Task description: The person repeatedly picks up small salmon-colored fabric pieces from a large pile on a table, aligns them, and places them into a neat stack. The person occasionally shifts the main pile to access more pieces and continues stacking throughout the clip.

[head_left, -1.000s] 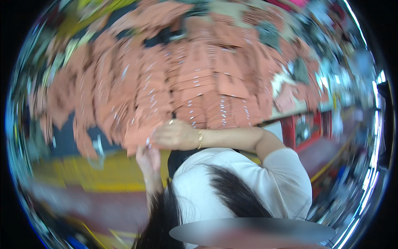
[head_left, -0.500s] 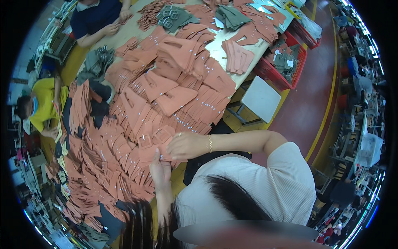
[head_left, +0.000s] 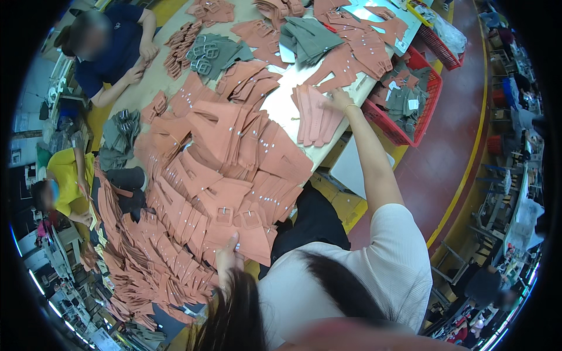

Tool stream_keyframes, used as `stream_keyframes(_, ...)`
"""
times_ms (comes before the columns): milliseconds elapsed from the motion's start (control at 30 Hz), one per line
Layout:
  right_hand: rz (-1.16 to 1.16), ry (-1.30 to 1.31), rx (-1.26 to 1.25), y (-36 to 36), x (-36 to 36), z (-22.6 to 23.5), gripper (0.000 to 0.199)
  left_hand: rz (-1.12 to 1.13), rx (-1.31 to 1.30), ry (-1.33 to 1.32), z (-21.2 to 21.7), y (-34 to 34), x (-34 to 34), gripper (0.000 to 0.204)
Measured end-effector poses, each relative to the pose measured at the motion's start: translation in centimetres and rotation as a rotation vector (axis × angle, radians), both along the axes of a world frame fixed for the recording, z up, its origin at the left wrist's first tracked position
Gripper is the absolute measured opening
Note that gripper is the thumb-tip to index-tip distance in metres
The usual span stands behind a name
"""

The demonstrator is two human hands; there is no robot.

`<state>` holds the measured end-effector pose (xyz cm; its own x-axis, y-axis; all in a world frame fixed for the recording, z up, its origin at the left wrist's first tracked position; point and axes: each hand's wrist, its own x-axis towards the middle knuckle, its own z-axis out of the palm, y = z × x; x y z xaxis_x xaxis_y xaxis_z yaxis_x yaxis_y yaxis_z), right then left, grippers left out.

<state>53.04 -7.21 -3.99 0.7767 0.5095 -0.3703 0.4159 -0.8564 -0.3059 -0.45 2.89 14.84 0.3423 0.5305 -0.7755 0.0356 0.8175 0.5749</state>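
Note:
My left hand (head_left: 228, 258) grips the lower edge of a salmon-coloured flat cut piece (head_left: 250, 241), thumb on top and fingers underneath. Two square buckles covered in the same colour sit side by side along its upper part. My right arm is stretched out to the far right of the table, where my right hand (head_left: 338, 102) is at a small fan of paler pink pieces (head_left: 314, 120). Its fingers are blurred, so whether they pinch a piece is unclear. Overlapping rows of salmon pieces (head_left: 216, 161) with slots cut in them lie just beyond my left hand.
Grey-green pieces (head_left: 310, 40) lie among salmon ones at the table's far side. A red crate (head_left: 430, 108) of cut pieces stands at the right, beside a white stool (head_left: 354, 167). One person in dark blue (head_left: 114, 44) and another in yellow (head_left: 67, 175) are on the left.
My right hand has left the buckled piece and moved far and right to the pale pink pieces. My left hand still holds the buckled piece. The view has shifted a little.

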Motion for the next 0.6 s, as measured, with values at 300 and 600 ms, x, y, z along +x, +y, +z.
stream_keyframes(300,0.161,0.61,0.039,0.5,1.8,3.5,0.081,-0.186,-0.321,0.074,-2.1,0.9,7.0,0.017)
stream_keyframes(600,-0.454,0.704,0.755,-17.3,-5.3,8.0,0.072,-0.088,-0.424,-0.505,-5.5,3.8,29.0,0.017)
